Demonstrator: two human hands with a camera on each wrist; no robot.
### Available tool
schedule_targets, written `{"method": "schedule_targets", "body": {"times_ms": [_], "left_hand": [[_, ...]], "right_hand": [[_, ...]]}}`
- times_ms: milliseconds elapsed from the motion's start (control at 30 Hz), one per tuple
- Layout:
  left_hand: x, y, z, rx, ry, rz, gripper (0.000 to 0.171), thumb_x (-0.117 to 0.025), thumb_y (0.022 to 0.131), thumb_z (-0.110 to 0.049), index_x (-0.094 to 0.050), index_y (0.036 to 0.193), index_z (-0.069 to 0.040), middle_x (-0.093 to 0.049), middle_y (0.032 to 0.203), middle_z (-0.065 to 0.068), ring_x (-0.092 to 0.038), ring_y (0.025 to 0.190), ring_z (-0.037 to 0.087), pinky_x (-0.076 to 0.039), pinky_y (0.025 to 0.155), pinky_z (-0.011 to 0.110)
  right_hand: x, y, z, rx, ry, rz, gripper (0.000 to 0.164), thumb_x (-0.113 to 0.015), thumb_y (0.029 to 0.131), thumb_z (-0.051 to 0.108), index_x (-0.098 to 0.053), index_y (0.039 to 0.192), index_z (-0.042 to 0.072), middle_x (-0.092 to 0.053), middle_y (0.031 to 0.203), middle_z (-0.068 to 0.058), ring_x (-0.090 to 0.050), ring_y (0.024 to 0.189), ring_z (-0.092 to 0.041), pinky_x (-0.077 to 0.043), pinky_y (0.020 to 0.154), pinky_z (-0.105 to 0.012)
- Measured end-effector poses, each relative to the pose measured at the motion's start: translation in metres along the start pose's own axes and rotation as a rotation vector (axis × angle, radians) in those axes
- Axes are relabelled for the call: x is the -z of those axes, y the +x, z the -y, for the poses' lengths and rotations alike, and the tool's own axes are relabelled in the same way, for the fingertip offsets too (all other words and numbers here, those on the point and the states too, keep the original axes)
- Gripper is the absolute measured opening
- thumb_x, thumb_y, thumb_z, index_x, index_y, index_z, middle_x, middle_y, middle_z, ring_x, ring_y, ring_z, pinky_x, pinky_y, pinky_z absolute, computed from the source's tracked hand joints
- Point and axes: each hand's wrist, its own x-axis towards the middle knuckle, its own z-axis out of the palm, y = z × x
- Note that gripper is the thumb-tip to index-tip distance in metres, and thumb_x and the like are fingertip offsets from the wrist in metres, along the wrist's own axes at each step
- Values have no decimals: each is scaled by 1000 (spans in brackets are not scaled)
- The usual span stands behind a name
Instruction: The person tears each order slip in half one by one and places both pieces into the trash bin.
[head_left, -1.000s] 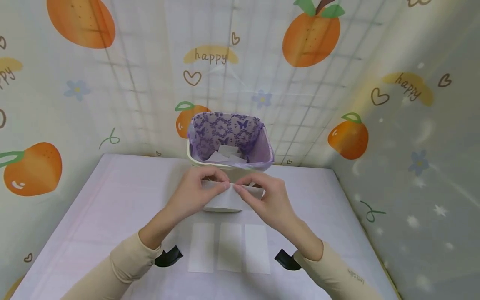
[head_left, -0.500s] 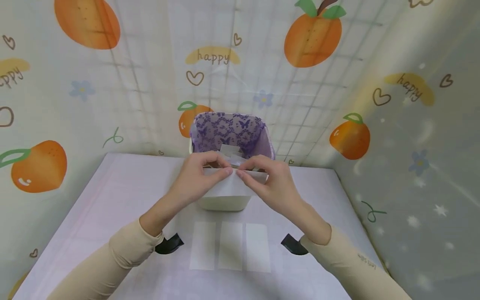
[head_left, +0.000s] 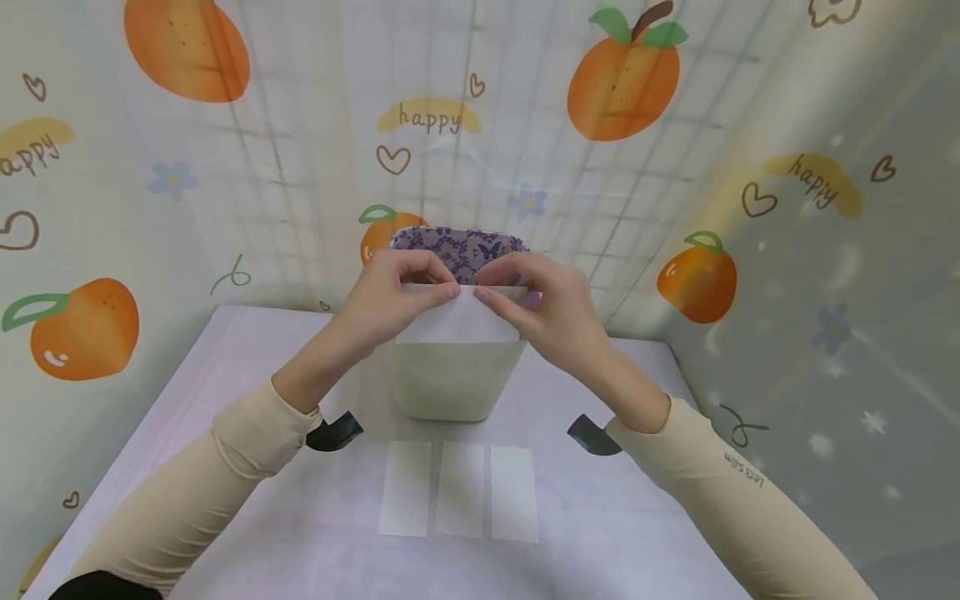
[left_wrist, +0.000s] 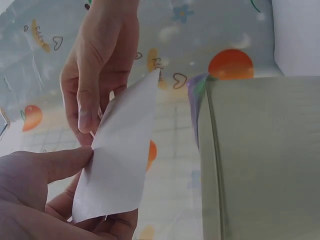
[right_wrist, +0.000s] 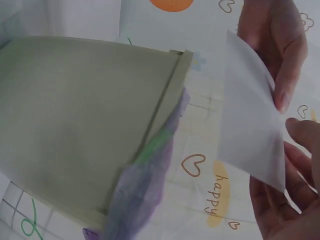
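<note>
Between both hands a white rectangle of paper (head_left: 459,321) is held by its upper long edge. My left hand (head_left: 384,298) pinches that edge left of the middle, thumb on the near side. Close beside it, my right hand (head_left: 555,312) pinches the same edge right of the middle. The paper hangs in front of the upper part of a pale green bin (head_left: 457,379), lined with a purple patterned bag (head_left: 457,248). Both wrist views show the paper (left_wrist: 122,150) slightly bent and apart from the bin (right_wrist: 90,115). The bin's contents are hidden in the head view.
Three white paper strips (head_left: 459,490) lie side by side on the white-covered table (head_left: 300,517) in front of the bin. Behind it hangs a curtain (head_left: 300,167) printed with oranges. A black strap (head_left: 335,432) shows by the left cuff, another black strap (head_left: 594,435) by the right.
Both hands have risen together with the pinched paper, from low in front of the bin to near its rim. More of the bin's front now shows, and the papers inside it are hidden.
</note>
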Motion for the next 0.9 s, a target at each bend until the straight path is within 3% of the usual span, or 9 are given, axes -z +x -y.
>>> {"method": "schedule_targets", "body": {"times_ms": [300,567,900], "left_hand": [[4,14,-6,-44,-25,-23,5,-77,96,-12,-78,93,-8,-74,100,6,-66,100,16,-52,88,34],[5,24,-13,-71,36,-53,5,-78,96,-12,-79,92,-9,-76,97,4,-69,98,14,-54,85,33],[6,41,-24,-86,18,-34,8,-77,97,-15,-78,93,-9,-76,96,3,-65,96,16,-50,88,35]], "right_hand": [[5,20,2,-15,-8,27,10,-81,95,17,-80,103,10,-80,97,1,-72,93,-13,-54,86,-30],[7,27,0,-29,-16,-26,7,-81,94,15,-81,97,9,-80,91,-3,-71,87,-16,-49,78,-30],[17,39,-6,-34,-19,-64,6,-80,96,17,-81,96,12,-80,88,0,-71,84,-13,-47,69,-22]]}}
